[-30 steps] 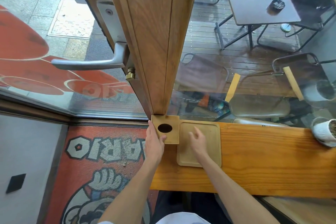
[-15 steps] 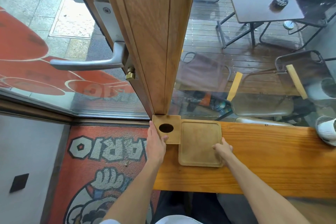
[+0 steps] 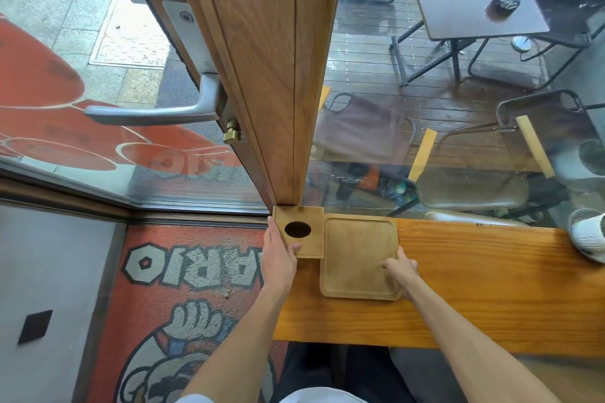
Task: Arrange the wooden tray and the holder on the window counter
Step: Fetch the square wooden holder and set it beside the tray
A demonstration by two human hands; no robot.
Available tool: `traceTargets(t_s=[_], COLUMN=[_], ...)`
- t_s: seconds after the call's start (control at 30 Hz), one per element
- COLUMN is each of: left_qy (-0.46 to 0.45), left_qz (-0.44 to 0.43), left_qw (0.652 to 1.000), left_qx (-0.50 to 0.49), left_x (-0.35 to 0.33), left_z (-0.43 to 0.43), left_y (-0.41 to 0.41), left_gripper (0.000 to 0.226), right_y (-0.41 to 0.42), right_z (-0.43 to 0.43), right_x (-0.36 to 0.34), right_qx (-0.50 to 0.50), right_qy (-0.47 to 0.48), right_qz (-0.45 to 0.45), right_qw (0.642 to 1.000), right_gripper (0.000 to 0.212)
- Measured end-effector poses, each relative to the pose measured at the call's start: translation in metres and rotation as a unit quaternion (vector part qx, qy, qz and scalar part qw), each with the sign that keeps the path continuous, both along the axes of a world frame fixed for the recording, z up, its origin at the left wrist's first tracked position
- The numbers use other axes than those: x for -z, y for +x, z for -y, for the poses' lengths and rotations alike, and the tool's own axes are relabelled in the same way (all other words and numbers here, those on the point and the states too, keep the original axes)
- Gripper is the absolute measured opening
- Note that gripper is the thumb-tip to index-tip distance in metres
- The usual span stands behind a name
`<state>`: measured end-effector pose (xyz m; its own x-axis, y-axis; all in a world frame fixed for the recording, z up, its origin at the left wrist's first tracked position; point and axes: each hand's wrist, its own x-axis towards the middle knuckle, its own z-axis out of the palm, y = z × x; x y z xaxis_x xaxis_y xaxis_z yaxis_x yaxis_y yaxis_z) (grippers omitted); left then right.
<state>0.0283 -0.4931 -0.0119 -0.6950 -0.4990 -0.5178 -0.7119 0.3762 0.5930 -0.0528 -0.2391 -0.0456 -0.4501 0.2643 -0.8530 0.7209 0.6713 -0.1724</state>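
The bench is warm orange-brown wood with darker grain streaks, while the tray and the holder on it are a paler honey tan, the holder showing one dark oval hole. The floor mat is red with grey block letters outlined in black and a cartoon figure in grey, white and blue. The door frame is mid-brown with wavy grain, its handle dull silver-grey, and the pot is white and ribbed.

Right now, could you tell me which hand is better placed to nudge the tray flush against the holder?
The right hand. It already rests on the tray's right edge, so it could push left. The left hand is busy steadying the holder at the counter's end.
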Motion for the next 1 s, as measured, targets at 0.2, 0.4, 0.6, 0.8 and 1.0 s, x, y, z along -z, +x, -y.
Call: traceTargets(t_s=[0.2, 0.4, 0.6, 0.8, 1.0], left_qy=[0.000, 0.016, 0.017, 0.008, 0.054], left_qz=[-0.001, -0.005, -0.009, -0.003, 0.037], left_qw=[1.000, 1.000, 1.000, 1.000, 0.997], left_qx=[-0.004, -0.019, -0.024, -0.019, -0.030], left_x=[0.000, 0.001, 0.003, 0.008, -0.004], left_z=[-0.001, 0.001, 0.002, 0.004, 0.011], left_y=[0.000, 0.000, 0.000, 0.000, -0.009], left_gripper=[0.082, 0.081, 0.081, 0.082, 0.082], right_y=[0.011, 0.048, 0.065, 0.050, 0.029], right_z=[0.020, 0.122, 0.147, 0.159, 0.169], right_x=[-0.020, -0.047, -0.046, -0.058, -0.076], right_qx=[-0.102, -0.305, -0.420, -0.488, -0.503], right_qy=[0.057, 0.012, 0.003, 0.047, 0.033], right_qz=[-0.021, -0.335, -0.309, -0.224, -0.117], right_qw=[0.993, 0.891, 0.853, 0.843, 0.856], right_gripper=[0.084, 0.068, 0.064, 0.072, 0.073])
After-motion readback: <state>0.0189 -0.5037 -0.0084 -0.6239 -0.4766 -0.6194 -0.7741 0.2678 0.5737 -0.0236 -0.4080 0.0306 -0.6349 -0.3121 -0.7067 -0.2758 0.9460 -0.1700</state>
